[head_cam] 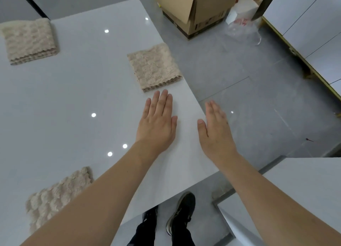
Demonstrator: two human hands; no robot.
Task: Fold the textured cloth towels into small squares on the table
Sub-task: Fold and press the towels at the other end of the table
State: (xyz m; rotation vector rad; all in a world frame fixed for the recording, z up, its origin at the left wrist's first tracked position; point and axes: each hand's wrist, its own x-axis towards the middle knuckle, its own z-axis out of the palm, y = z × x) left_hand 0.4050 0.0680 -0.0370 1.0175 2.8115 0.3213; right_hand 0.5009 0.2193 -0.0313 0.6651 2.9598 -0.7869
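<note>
Three folded towels [154, 67] lie on the table [83, 90], so folding looks finished; the left hand [156, 122] and right hand [214, 129], just near of the middle one, are flat and hold nothing.

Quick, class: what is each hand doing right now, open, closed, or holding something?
Left hand: open, fingers straight, holding nothing.
Right hand: open, fingers straight, holding nothing.

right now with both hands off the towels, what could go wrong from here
1. The folded towel near the table edge sits right at the rim; a nudge from the left hand could push it onto the floor.
2. The right hand is past the edge, over the floor, so reaching back could clip that towel.
</note>
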